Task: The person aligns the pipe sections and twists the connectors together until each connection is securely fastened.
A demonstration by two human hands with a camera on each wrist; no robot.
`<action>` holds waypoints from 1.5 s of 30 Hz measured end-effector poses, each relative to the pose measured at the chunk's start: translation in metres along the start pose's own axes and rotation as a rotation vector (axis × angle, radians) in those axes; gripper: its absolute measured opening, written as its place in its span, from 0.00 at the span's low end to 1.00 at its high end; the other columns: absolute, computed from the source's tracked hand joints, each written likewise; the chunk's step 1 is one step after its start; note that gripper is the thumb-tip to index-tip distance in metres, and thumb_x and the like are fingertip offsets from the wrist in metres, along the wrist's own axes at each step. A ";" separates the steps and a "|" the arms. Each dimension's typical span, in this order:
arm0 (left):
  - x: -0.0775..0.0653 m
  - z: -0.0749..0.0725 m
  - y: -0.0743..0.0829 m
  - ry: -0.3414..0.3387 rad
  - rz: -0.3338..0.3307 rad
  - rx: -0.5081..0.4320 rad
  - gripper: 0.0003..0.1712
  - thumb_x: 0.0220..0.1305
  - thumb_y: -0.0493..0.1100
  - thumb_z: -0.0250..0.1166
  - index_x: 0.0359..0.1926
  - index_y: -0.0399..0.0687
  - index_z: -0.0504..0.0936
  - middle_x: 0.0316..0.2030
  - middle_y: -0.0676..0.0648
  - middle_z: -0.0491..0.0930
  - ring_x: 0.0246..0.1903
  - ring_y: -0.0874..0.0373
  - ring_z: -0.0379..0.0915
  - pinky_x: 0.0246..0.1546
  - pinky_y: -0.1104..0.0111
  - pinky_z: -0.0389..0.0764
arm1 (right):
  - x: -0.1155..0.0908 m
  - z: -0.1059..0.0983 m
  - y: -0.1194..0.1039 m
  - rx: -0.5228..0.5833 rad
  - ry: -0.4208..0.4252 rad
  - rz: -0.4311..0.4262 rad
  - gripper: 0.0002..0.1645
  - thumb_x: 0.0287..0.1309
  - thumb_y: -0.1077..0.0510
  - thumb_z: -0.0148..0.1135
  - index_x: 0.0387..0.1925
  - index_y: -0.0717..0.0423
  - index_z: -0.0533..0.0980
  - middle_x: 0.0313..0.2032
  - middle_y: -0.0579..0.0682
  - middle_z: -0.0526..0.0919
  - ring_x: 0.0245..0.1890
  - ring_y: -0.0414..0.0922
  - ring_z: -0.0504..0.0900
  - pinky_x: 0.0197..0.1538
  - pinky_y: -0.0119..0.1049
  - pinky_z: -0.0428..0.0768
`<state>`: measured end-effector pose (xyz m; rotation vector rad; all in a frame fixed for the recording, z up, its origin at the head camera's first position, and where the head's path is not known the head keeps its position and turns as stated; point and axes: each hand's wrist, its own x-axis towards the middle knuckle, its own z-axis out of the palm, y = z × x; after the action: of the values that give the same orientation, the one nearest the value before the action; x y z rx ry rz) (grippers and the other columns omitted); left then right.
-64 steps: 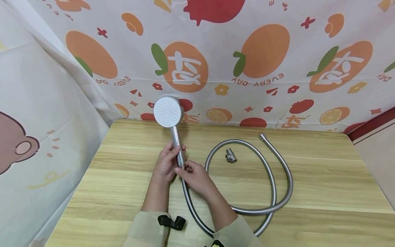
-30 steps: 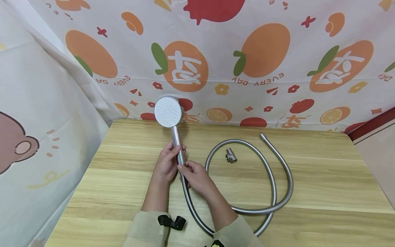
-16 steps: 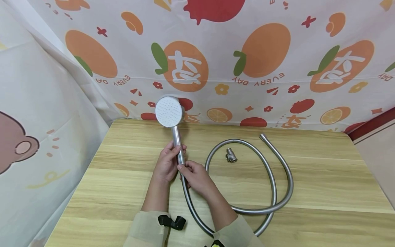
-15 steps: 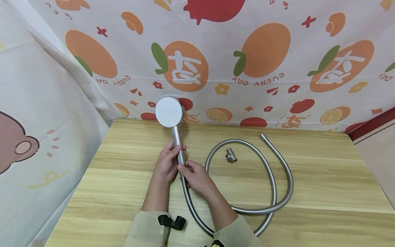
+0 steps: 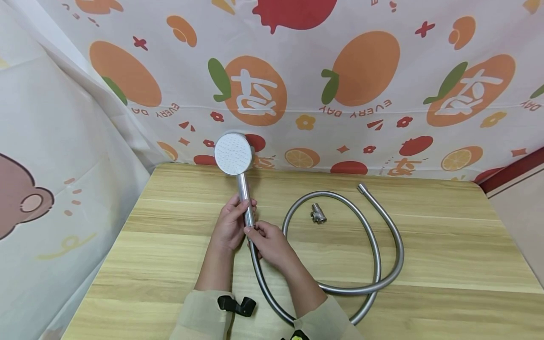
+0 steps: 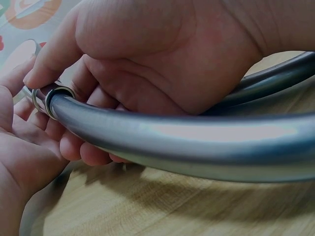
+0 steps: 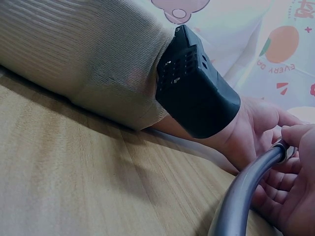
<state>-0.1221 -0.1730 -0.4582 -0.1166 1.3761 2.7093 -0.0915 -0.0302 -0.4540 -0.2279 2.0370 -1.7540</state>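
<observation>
A chrome hand shower (image 5: pixel 233 153) stands tilted up in the head view, its white nozzle face turned toward me. My left hand (image 5: pixel 228 226) grips its handle, thumb across the front. Just below, my right hand (image 5: pixel 274 245) pinches the metal collar (image 6: pixel 49 102) where the hose meets the handle. From there the grey shower hose (image 5: pixel 265 290) bends down and loops across the table, its loose end at the back right. In the right wrist view the hose (image 7: pixel 241 196) rises to the right hand's fingertips, with the left palm behind.
A small metal tee fitting (image 5: pixel 318 215) lies inside the hose loop on the wooden table (image 5: pixel 446 236). A fruit-print cloth (image 5: pixel 306 94) hangs along the table's back edge, and another cloth (image 5: pixel 63 189) hangs at the left. Black wrist cameras (image 5: pixel 236 306) sit on the sleeves.
Since the earliest frame my right thumb has shifted slightly up and right at the collar. The shower head has drifted slightly right. The hose loop and tee fitting stay put.
</observation>
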 end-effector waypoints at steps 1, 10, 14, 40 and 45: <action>0.000 0.000 0.000 0.000 -0.001 0.000 0.18 0.72 0.37 0.56 0.59 0.57 0.77 0.34 0.53 0.82 0.34 0.63 0.76 0.35 0.74 0.76 | 0.000 0.000 0.000 -0.001 -0.001 0.001 0.19 0.67 0.42 0.57 0.43 0.52 0.80 0.24 0.45 0.81 0.20 0.40 0.74 0.24 0.32 0.76; 0.000 0.000 0.000 -0.001 -0.004 -0.001 0.18 0.72 0.37 0.55 0.58 0.57 0.77 0.34 0.53 0.82 0.34 0.63 0.75 0.35 0.74 0.76 | -0.001 0.000 -0.001 -0.007 0.003 -0.007 0.19 0.67 0.42 0.57 0.44 0.52 0.80 0.25 0.46 0.81 0.20 0.40 0.75 0.24 0.32 0.76; 0.000 0.000 0.000 -0.003 -0.001 0.000 0.17 0.72 0.37 0.55 0.58 0.56 0.77 0.34 0.53 0.82 0.34 0.63 0.75 0.35 0.74 0.76 | -0.001 0.000 0.000 -0.008 0.001 -0.009 0.19 0.67 0.42 0.57 0.44 0.52 0.80 0.25 0.46 0.81 0.20 0.41 0.75 0.24 0.32 0.76; 0.001 0.000 0.000 -0.005 -0.002 0.009 0.16 0.71 0.38 0.57 0.56 0.57 0.78 0.34 0.53 0.82 0.34 0.63 0.76 0.35 0.74 0.76 | 0.001 0.000 0.001 -0.027 -0.002 -0.011 0.18 0.67 0.42 0.57 0.43 0.52 0.80 0.23 0.44 0.80 0.18 0.40 0.74 0.23 0.32 0.76; 0.001 -0.001 0.000 -0.008 -0.002 0.006 0.16 0.72 0.38 0.57 0.56 0.57 0.78 0.34 0.53 0.82 0.34 0.63 0.76 0.35 0.74 0.76 | 0.001 0.001 0.001 -0.031 0.002 -0.011 0.18 0.67 0.42 0.57 0.43 0.51 0.80 0.23 0.44 0.80 0.18 0.40 0.74 0.23 0.32 0.76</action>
<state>-0.1228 -0.1733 -0.4587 -0.1073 1.3816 2.7003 -0.0923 -0.0311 -0.4549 -0.2476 2.0694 -1.7304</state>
